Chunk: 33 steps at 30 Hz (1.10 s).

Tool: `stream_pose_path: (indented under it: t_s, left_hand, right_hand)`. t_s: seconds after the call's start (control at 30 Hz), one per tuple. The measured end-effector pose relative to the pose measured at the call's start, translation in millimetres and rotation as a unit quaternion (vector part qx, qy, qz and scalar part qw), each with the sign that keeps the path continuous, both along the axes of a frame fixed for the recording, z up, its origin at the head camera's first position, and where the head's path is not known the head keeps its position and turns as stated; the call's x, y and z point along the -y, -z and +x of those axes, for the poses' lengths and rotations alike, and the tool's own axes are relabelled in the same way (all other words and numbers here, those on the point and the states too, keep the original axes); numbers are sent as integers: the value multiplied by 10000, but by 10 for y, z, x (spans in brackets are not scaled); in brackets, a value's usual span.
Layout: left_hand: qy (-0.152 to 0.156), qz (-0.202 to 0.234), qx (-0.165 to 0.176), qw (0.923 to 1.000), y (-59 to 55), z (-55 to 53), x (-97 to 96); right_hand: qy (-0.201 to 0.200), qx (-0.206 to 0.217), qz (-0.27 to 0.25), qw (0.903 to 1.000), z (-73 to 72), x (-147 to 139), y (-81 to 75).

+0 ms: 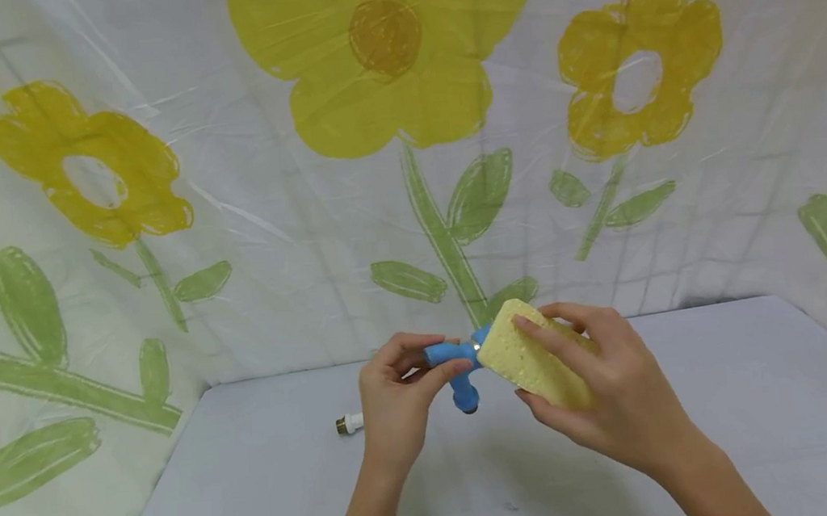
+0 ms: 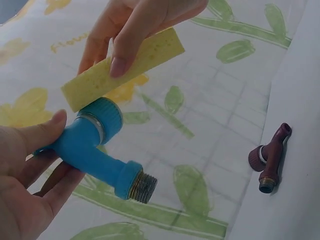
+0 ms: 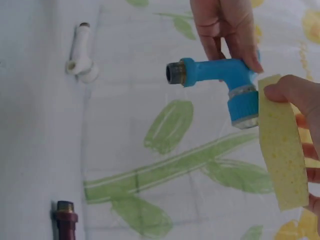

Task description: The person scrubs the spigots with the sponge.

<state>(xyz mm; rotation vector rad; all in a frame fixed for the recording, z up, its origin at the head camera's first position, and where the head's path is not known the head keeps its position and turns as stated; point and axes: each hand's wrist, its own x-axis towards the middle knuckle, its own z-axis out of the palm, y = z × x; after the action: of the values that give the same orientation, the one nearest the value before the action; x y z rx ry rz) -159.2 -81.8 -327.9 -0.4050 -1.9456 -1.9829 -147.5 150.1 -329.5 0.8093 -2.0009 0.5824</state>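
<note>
My left hand [image 1: 396,405] pinches a blue plastic tap [image 1: 464,392] at one end, thumb on one side and fingers on the other. The tap's ribbed knob [image 2: 104,119] and threaded metal end [image 2: 143,187] show in the left wrist view. A yellow porous sponge [image 1: 531,358] is gripped by my right hand [image 1: 616,388] between thumb and fingers. In the left wrist view the sponge's end meets the ribbed knob. From the right wrist view, the sponge [image 3: 281,145] stands along the knob's side. Both tap and sponge are held up above the table.
On the white table [image 1: 256,481] lies a white tap [image 1: 349,423], partly hidden behind my left hand. A maroon tap [image 2: 272,155] lies there too, seen in both wrist views. A white curtain with printed yellow flowers [image 1: 385,37] hangs behind the table and at its sides.
</note>
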Motion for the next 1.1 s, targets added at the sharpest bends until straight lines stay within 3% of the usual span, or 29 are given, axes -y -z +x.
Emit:
stream_pose_path:
  t_s: [0.13,0.37,0.57,0.77,0.87,1.1]
  left_hand:
    - [-110,-133,37,9998,-16,-5,57]
    - [333,-173,-128,9992,-48,3,128]
    - [406,-366,-525,9971,-39,-22,149]
    - [835,-633,-1257,9865,18,-68,210]
    - [995,-592,-1449,9826,35,-88,224]
    - [1386,-613,-1342,9793,-1,-61,254]
  right_hand:
    - [-125,102,104,9998,24,-16,-27]
    - [-114,224,297,9992,58,-6,-54]
    - [-245,138,471,9985,70,-4,-61]
    - [-240,74,408,9988,60,-5,-77]
    - [-435,109,392,9982,67,-17,-83]
    - [-666,581,319,9956,58,-57,-67]
